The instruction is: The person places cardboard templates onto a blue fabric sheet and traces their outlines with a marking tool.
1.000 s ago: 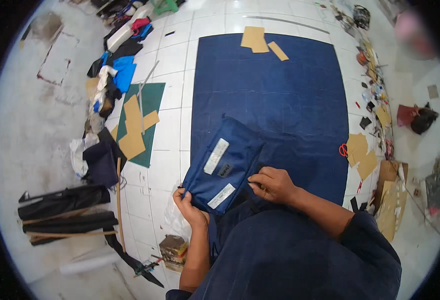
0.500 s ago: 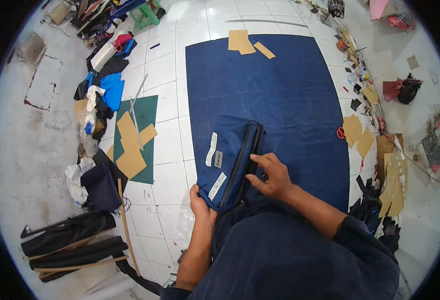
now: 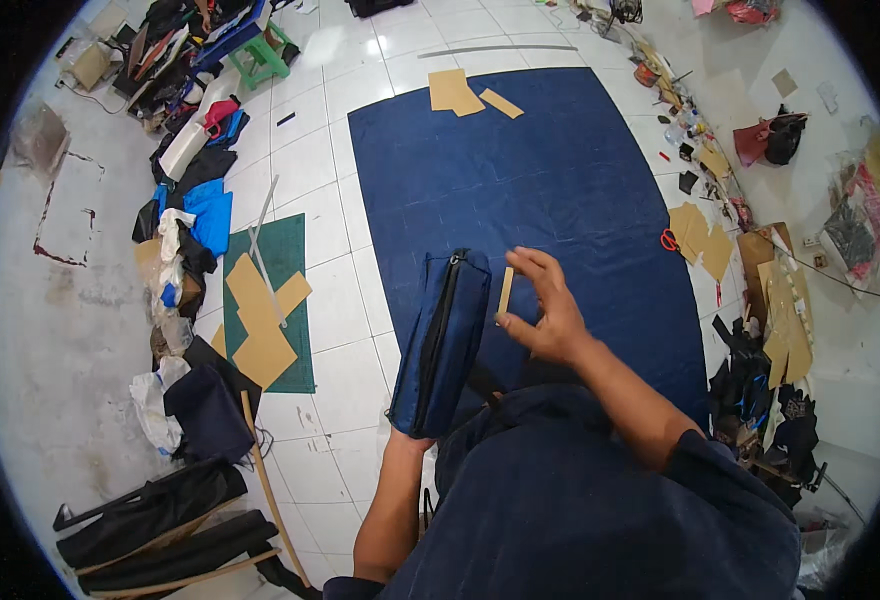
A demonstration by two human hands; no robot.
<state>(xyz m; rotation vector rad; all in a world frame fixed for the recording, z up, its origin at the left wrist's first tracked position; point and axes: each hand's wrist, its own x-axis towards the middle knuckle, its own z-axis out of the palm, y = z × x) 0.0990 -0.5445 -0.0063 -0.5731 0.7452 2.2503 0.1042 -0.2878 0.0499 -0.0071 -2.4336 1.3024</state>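
Note:
A navy blue pouch with a black zipper running along its upper side is propped up in front of me. My left hand holds it at its near end; the fingers are mostly hidden beneath the pouch. Just to the right of it, my right hand is raised with fingers and thumb apart, touching nothing I can make out. A narrow tan strip shows between its fingertips and the pouch, seemingly lying on the large navy cloth spread over the floor.
Tan pattern pieces rest on a green cutting mat at the left. More card pieces lie on the cloth's far edge. Red-handled scissors are at its right edge. Dark fabric rolls and a wooden stick lie near left.
The pouch has turned from its broad, labelled face to its zipper side. My right hand has come away from the zipper and opened. The view has shifted slightly.

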